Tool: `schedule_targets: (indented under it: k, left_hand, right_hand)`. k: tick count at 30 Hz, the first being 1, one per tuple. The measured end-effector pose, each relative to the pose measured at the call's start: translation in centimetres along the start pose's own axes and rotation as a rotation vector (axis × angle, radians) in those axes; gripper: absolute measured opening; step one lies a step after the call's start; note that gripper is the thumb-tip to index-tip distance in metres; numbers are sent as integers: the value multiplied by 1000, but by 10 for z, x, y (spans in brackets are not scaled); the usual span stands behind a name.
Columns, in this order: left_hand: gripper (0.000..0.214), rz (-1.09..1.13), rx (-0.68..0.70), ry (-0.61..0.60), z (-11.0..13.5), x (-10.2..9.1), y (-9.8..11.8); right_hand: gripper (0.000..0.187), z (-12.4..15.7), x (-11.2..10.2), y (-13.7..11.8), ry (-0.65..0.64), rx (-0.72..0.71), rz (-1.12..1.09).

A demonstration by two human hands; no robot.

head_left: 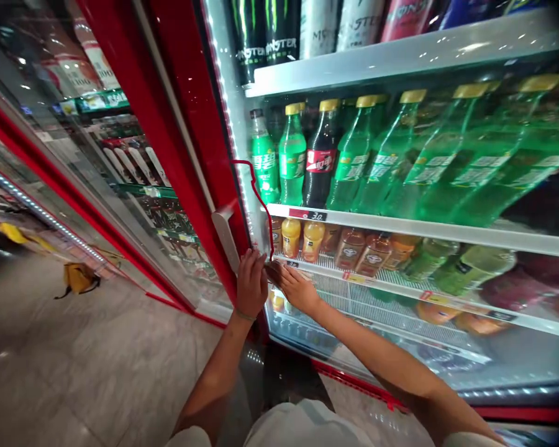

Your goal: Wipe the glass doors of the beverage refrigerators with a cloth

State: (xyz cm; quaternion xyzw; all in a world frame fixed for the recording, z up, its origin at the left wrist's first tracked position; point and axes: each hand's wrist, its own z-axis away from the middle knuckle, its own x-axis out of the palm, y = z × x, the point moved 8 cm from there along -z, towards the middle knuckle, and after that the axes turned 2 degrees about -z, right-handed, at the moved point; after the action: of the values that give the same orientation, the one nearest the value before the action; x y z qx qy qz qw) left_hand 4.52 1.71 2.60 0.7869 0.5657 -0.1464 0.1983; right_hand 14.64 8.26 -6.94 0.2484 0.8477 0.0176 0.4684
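My left hand is beside the lower end of the white door handle, fingers pointing up and bent together. My right hand reaches in from the right, fingers closed toward my left hand at the left end of a low shelf. A small dark patch lies between the fingertips; I cannot make out what it is. A thin red cord or strip runs from the red cooler frame down to the fingertips. Whether either hand pinches it is hidden.
Behind the glass, green soda bottles and a cola bottle stand on a shelf. Orange juice bottles sit below, energy drink cans above. A yellow bag lies on the tiled floor at left.
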Motion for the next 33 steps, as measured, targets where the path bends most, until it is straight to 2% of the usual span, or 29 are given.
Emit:
schedule_targets:
  k: [2,4,6,7,8,9,11,12,14,16,17,18,20,22,24,26,29,30,31,33]
  left_hand:
    - [45,27,4,41,-9,-15,-12]
    - [44,34,13,85,-24,-27,-19]
    - [44,42,28,136,-41,-37,-22]
    - [44,49,34,161,-48,-40,-23]
    - [45,59,41,182,-54,-43,-23]
    - [45,72,49,196,-57,-44,-22]
    - [47,105,62,193,-57,-42,-21]
    - [47,121,63,176,-54,-39,-20]
    - [48,147,61,130,-45,-31,-20]
    - [49,167,80,89,-39,-24,-16]
    - [49,176,96,79,-39,-21,-14]
    - [49,184,113,78,-41,-20,-10]
    - [49,199,135,92,-50,-18,-2]
    - [50,217,143,123,-62,-16,8]
    - [53,236,158,153,-68,-11,22]
    - [55,247,174,164,-64,-2,36]
    - [57,272,194,140,-53,15,56]
    - [57,281,188,134,-52,19,61]
    - [55,289,175,138,-54,22,66]
    - [51,305,128,160,-64,23,75]
  right_hand:
    - [54,-37,-24,10,-22,-27,7]
    - [58,-81,-68,29,3,-35,51]
    - [64,-121,-116,51,93,-2,107]
    - [66,-135,-133,56,124,-4,127]
    - [67,-142,-142,58,145,-2,149]
    - [68,-141,-143,56,148,-1,173]
    - [66,-118,-119,42,124,-12,230]
    - [64,-98,-99,33,102,-20,267]
    - [58,-53,-58,9,41,-123,316]
    - [55,-19,-37,1,-33,-172,370]
    - [55,-12,-40,5,-50,-180,387]
    - [55,-12,-52,14,-45,-175,396]
    - [59,-27,-96,42,10,-125,392]
    - [66,-44,-141,76,70,0,362]
    - [70,-42,-164,94,103,101,329]
    - [67,-16,-156,87,99,98,318]
    - [55,42,-122,64,7,-13,323]
    - [54,57,-117,63,-33,-34,309]
    - [56,67,-120,69,-62,-22,286]
    - [63,70,-148,100,-58,98,237]
